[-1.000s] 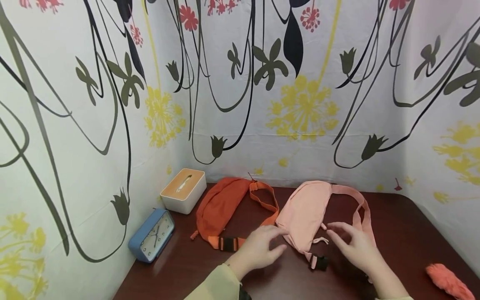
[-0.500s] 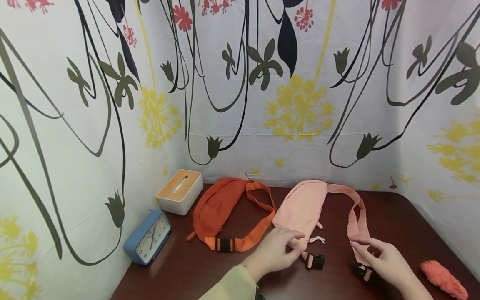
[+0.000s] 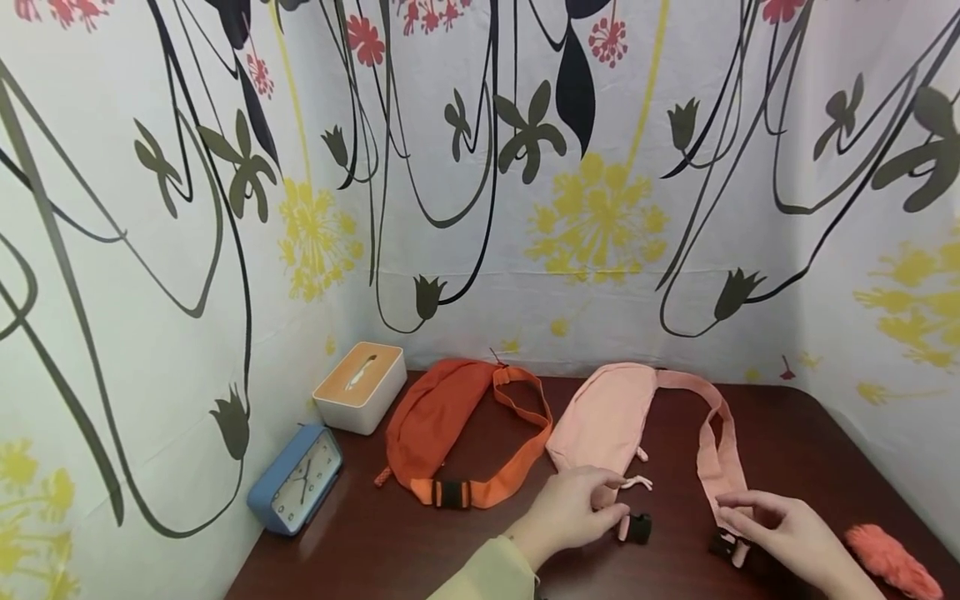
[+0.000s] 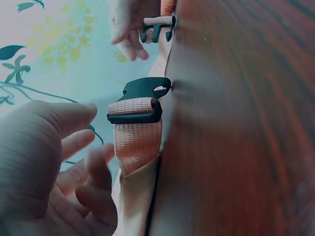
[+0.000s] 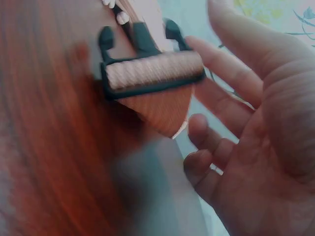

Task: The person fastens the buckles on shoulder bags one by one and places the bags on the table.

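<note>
A pink waist bag (image 3: 606, 410) lies on the dark table, its buckle unfastened. My left hand (image 3: 576, 510) is over the bag's near end, beside the black socket half of the buckle (image 3: 637, 527). In the left wrist view its fingers are loosely bent next to that socket half (image 4: 140, 98), not round it. My right hand (image 3: 787, 529) hovers at the strap's free end by the pronged buckle half (image 3: 727, 546). The right wrist view shows this pronged half (image 5: 147, 69) close to the fingers, with a gap between thumb and fingers and nothing gripped.
Left of the pink bag lies an orange waist bag (image 3: 438, 421) with its buckle fastened. A tissue box (image 3: 360, 387) and a blue alarm clock (image 3: 295, 479) stand at the left by the patterned cloth wall. A coral yarn bundle (image 3: 892, 560) lies at the right edge.
Both hands have moved right and toward the near side, each to one half of the pink bag's buckle. The head view has shifted slightly. The bags look unmoved.
</note>
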The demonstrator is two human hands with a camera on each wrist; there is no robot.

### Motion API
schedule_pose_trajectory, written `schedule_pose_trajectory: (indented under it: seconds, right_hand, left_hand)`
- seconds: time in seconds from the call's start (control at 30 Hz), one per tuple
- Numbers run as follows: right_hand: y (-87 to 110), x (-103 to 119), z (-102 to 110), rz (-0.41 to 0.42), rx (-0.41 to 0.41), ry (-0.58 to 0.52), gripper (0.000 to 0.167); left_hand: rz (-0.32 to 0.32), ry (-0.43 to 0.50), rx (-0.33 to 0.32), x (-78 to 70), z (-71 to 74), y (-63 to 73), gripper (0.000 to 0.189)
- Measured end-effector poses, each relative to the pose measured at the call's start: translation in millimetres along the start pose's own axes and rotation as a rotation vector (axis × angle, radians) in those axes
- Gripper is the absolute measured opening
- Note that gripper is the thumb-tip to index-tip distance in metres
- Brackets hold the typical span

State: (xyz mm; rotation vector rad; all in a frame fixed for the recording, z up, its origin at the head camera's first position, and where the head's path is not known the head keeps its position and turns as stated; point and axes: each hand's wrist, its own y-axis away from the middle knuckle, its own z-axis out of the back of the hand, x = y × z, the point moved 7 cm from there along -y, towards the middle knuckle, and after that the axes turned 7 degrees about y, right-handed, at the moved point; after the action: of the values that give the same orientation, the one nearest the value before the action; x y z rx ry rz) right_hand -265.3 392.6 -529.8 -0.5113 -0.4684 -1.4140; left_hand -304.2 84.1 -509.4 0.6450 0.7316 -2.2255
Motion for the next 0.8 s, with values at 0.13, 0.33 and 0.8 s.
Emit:
schedule_pose_trajectory:
  seconds: [0.13, 0.33, 0.8]
  right_hand:
    - [5.7, -2, 8, 0.035, -0.056, 0.02, 0.025]
    - [6.0, -7, -2, 0.161, 0.185, -0.176, 0.03]
    - [4.5, -16, -17, 0.303, 0.349, -0.32, 0.025]
  left_hand:
    - [0.06, 0.171, 0.056, 4.2, -7.8, 1.0, 0.036]
    - [0.118, 0.357, 0.132, 10.6, -21.4, 5.1, 0.035]
    - [0.042, 0.179, 0.15, 18.1, -32.7, 7.9, 0.023]
